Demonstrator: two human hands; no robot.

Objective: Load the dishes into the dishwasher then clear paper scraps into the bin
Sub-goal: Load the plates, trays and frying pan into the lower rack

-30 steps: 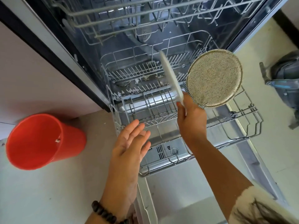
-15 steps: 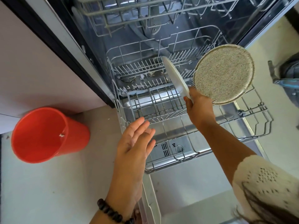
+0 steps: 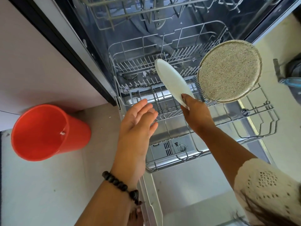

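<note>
A white plate [image 3: 172, 82], tilted on edge, is pinched at its lower rim by the person's right hand [image 3: 196, 115] above the pulled-out lower rack [image 3: 254, 126] of an open dishwasher [image 3: 101, 51]. The thumb lies on the plate's near face; the other fingers are hidden behind it, and whether the plate's far rim touches the tines cannot be told. At 3 o'clock from it a speckled beige plate [image 3: 228, 70] stands upright in the rack's tines, close beside the white plate but apart from it.

The left hand [image 3: 138, 123] hovers at 9 o'clock from the right hand, fingers straight and together, palm toward the rack, grasping nothing. A dark bead bracelet [image 3: 120, 186] circles its wrist. A white knitted sleeve [image 3: 267, 190] covers the right upper arm and is cut off by the frame's edge.

Small paper scraps [image 3: 144, 74] lie among the tines at the back of the rack, at 10 o'clock from the white plate; they are too small to count. The upper rack [image 3: 146, 7] is cut off at 12 o'clock. An orange bin [image 3: 47, 131] lies tilted on the floor at 9 o'clock, its mouth toward the camera, well apart from the dishwasher door [image 3: 187, 188]. At the 3 o'clock edge a grey and blue object [image 3: 291, 74] is cut off and hard to identify.
</note>
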